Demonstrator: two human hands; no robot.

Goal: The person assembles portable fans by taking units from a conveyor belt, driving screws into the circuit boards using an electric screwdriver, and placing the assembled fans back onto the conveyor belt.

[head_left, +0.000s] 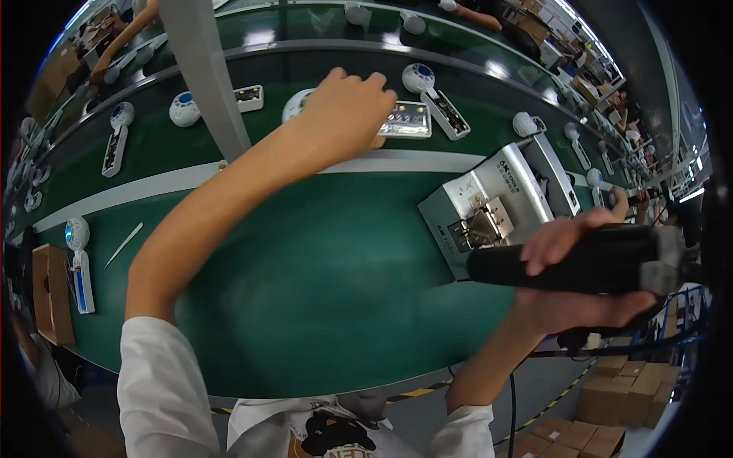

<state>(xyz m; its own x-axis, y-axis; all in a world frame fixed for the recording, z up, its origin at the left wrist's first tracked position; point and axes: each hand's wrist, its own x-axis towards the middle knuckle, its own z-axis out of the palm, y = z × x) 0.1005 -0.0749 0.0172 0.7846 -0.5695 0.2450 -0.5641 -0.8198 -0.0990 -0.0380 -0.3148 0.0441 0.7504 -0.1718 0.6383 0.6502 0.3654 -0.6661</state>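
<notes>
My left hand [347, 111] reaches across to the conveyor belt, its fingers and thumb closed around the middle of a white handheld device. That device [408, 120] has a round head on the left and an open handle showing its inner parts on the right; the middle is hidden under my hand. In my right hand [561, 240], a black electric screwdriver [603, 261] lies nearly level, its slim end pointing left. Just behind it stands a silver screw feeder [496, 191] on the green work surface, partly covered by the screwdriver.
Similar devices [114, 141] lie along the green belt [160, 145]. Another device [79, 263] rests at the left of the table [305, 305], near a thin white stick [124, 244] and a cardboard box [52, 294]. A grey post [205, 76] rises at the belt. Other people work beyond.
</notes>
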